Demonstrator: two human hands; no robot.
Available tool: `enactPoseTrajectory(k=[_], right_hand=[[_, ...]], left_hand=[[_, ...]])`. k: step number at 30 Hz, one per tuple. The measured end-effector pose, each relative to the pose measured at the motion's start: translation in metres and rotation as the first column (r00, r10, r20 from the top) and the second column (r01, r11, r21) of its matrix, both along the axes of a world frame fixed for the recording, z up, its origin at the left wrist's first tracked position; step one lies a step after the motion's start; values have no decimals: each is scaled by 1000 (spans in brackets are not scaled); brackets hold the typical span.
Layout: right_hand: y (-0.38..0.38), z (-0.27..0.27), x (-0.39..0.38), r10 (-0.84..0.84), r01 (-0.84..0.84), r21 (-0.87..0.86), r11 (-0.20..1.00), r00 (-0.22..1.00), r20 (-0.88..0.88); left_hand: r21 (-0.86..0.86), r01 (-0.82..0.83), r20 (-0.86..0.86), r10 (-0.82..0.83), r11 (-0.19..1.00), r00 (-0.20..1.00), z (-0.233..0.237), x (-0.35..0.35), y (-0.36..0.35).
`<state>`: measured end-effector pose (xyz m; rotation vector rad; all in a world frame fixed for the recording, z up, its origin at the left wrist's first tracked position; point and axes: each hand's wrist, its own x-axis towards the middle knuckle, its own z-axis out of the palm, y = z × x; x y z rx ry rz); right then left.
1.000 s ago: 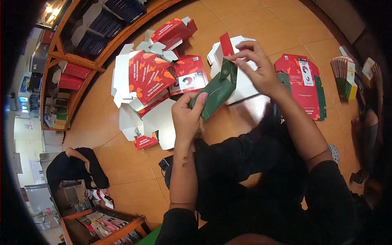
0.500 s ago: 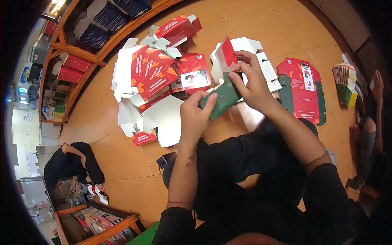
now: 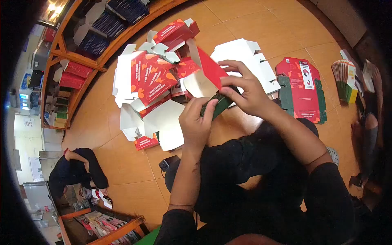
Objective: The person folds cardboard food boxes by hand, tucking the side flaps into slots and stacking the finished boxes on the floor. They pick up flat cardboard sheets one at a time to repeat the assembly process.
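Observation:
In front of my knees I hold a partly folded cardboard box [image 3: 209,67], with a red panel standing up, a green side and a white inside. My left hand [image 3: 197,121] is closed on the green side, thumb on top. With bent fingers my right hand [image 3: 246,90] grips the edge where red meets green. Left of the hands lies a pile of red folded boxes [image 3: 153,77] with orange patterns and white flaps. White-side-up box sheets [image 3: 234,53] rest on the floor beyond my right hand. Further right, a flat red-and-green box blank [image 3: 304,92] shows its printed face.
Tiled orange floor [image 3: 126,163] surrounds the boxes. A wooden shelf [image 3: 102,61] with blue and red boxes runs along the upper left. Another person [image 3: 77,169] bends over at the lower left, near a wooden crate [image 3: 110,232]. A fanned stack of leaflets [image 3: 345,81] stands at right, beside another person's limbs.
The box has turned in my hands: its green face tilted away, and the red panel swung left and up, exposing the white inside. Both hands moved slightly, my right one lower.

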<state>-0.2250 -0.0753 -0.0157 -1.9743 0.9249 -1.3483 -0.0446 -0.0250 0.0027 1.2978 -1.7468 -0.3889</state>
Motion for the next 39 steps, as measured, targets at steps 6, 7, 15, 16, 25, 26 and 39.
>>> enactPoseTrajectory(k=[6, 7, 15, 16, 25, 26, 39], right_hand=[[-4, -8, 3, -237, 152, 339, 928, 945, 225], [-8, -9, 1, -240, 85, 405, 911, 906, 350], [-26, -12, -23, -199, -244, 534, 809, 741, 641], [-27, -14, -19, -190, -234, 495, 837, 724, 663], [-28, -7, -24, -7, -450, 526, 722, 755, 656], [-26, -2, -24, 25, -454, 549, 701, 786, 618], [-31, -43, -22, -110, -323, 744, 585, 877, 467]], left_hand=[[-22, 70, -82, -71, 997, 994, 0, -24, 9], [-23, 65, -85, -67, 998, 994, -4, -20, 8], [291, 113, -794, 174, 950, 582, 11, 42, -19], [325, 235, -836, 162, 916, 524, 15, 46, -16], [427, 282, -636, 64, 859, 769, 11, 38, -16], [384, 318, -664, 20, 867, 747, 8, 36, -15], [380, -29, -786, 339, 925, 517, -23, 27, -23]])
